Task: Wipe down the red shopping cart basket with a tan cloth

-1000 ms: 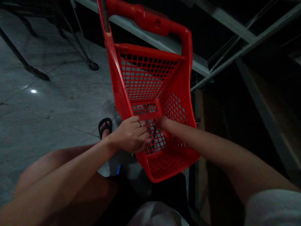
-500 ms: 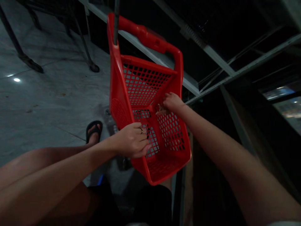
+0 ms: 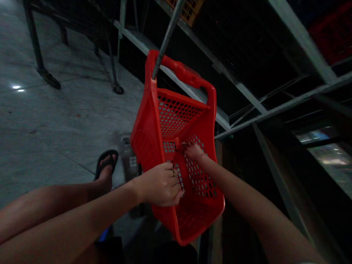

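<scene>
A red plastic shopping cart basket [image 3: 147, 128] with mesh-like walls stands in front of me, its handle [image 3: 187, 75] on the far side. My left hand [image 3: 162, 185], with a ring on one finger, is closed over the basket's left rim. Down inside the basket is my right hand [image 3: 194, 151], beside the right mesh wall near the far lower corner. Its fingers are bent around a small brownish thing, too dark to name. A metal pole [image 3: 169, 36] rises from the far left corner of the cart.
A dark wheeled cart [image 3: 41, 55] stands at the upper left on the grey floor [image 3: 55, 139]. Pale metal shelving [image 3: 247, 95] runs behind and to the right, with a yellow crate [image 3: 192, 11] and a red crate [image 3: 332, 35]. My sandalled foot [image 3: 106, 163] is left of the cart.
The basket sits lower in view. My right hand has moved down and deeper along the inside of the right wall. My left hand still grips the left rim.
</scene>
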`<state>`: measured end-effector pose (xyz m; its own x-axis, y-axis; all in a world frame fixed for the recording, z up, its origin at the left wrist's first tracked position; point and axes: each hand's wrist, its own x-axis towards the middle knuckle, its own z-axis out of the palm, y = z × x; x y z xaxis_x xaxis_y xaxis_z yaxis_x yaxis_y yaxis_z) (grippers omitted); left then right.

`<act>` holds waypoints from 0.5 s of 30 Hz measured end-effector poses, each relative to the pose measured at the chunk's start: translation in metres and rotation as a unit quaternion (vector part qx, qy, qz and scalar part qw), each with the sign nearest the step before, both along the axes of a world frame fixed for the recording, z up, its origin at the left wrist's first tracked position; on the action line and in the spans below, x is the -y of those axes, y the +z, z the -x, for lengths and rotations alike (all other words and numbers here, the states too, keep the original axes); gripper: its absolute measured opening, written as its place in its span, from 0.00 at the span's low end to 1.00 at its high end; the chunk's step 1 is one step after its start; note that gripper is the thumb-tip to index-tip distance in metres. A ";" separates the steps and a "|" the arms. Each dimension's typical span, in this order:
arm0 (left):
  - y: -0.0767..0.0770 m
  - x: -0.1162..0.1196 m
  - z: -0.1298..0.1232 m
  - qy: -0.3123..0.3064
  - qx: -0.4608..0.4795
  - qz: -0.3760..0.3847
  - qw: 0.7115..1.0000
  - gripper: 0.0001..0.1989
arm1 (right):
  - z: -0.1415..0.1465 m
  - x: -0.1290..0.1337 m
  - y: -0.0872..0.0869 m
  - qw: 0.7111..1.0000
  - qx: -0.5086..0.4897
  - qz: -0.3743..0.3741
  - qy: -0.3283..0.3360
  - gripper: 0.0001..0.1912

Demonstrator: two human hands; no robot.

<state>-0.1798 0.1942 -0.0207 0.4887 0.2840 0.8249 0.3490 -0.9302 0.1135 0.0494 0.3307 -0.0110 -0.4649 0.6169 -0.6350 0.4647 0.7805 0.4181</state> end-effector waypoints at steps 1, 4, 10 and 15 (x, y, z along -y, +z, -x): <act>0.000 0.000 0.000 0.002 0.000 0.001 1.000 0.16 | -0.002 -0.016 0.019 0.999 0.009 -0.034 -0.003 0.17; -0.001 0.000 0.001 0.001 0.001 0.005 1.000 0.16 | -0.008 -0.065 0.085 0.989 0.010 -0.146 0.000 0.20; 0.002 -0.001 -0.001 -0.011 0.011 0.004 1.000 0.17 | -0.003 -0.072 0.084 0.973 -0.004 -0.225 -0.050 0.20; 0.001 -0.002 -0.001 -0.011 0.025 -0.005 1.000 0.16 | 0.017 -0.013 -0.031 0.985 0.010 -0.152 -0.085 0.18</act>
<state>-0.1791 0.1963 -0.0201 0.4532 0.2649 0.8512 0.3223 -0.9389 0.1207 0.0324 0.3438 -0.0423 -0.3272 0.8476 -0.4177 0.5669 0.5297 0.6309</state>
